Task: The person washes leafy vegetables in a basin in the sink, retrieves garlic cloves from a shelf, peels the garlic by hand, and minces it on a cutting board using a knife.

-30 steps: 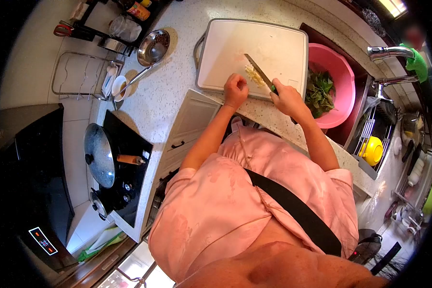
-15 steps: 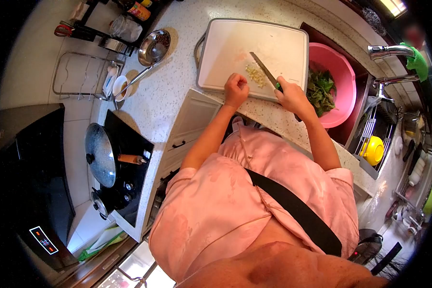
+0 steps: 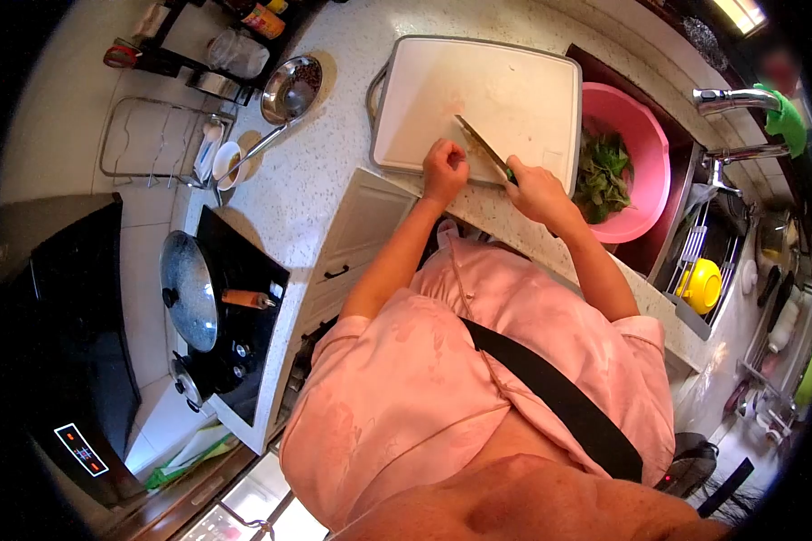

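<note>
My right hand is closed around the handle of a kitchen knife. Its blade points up and left over the near part of a white cutting board with a grey rim. Just left of the blade, at the board's near edge, my left hand has its fingers curled in; what they hold, if anything, is hidden. Only a trace of small pale chopped bits shows by the blade, and the rest cannot be seen. To the right, a pink basin holds green leaves.
A metal bowl and a small white bowl stand left on the counter. A lidded wok sits on the stove at the lower left. The faucet is beyond the basin; a yellow bowl rests in a rack at right.
The knife has moved down and left toward my left hand, its blade now over where the pale chopped bits lay spread. My left hand has hardly moved.
</note>
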The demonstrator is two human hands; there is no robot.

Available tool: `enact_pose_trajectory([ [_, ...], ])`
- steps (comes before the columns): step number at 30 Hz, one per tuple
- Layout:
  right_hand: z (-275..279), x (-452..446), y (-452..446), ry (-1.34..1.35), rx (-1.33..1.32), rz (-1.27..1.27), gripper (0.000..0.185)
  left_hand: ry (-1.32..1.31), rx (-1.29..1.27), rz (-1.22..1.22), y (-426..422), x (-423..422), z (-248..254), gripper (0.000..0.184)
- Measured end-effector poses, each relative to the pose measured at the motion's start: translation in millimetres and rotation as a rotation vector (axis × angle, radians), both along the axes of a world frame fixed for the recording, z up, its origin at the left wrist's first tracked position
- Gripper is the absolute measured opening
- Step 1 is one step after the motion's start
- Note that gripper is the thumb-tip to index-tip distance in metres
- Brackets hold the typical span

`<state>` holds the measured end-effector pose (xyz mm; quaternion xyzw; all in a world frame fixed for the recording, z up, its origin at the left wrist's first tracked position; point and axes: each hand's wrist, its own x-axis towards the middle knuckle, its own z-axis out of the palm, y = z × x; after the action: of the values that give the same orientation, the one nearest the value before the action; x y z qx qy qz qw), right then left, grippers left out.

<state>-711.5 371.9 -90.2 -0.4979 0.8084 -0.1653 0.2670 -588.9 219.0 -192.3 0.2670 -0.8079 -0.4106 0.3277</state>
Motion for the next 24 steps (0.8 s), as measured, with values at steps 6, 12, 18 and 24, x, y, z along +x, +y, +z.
enact_pose_trajectory([
  [6, -8, 4, 2, -0.013, 0.026, 0.02, 0.022, 0.05, 0.092, 0.0, 3, 1, -2, 0.008],
  [12, -2, 5, 1, -0.055, -0.009, -0.011, 0.027, 0.055, -0.06, 0.013, 2, 2, -4, 0.011],
  [18, -2, 1, 0, -0.071, -0.001, -0.001, 0.027, 0.059, -0.039, 0.021, 4, 2, -3, 0.01],
  [24, -7, -1, -4, -0.057, 0.002, -0.003, 0.026, -0.01, 0.036, 0.009, 2, 2, -1, 0.008],
])
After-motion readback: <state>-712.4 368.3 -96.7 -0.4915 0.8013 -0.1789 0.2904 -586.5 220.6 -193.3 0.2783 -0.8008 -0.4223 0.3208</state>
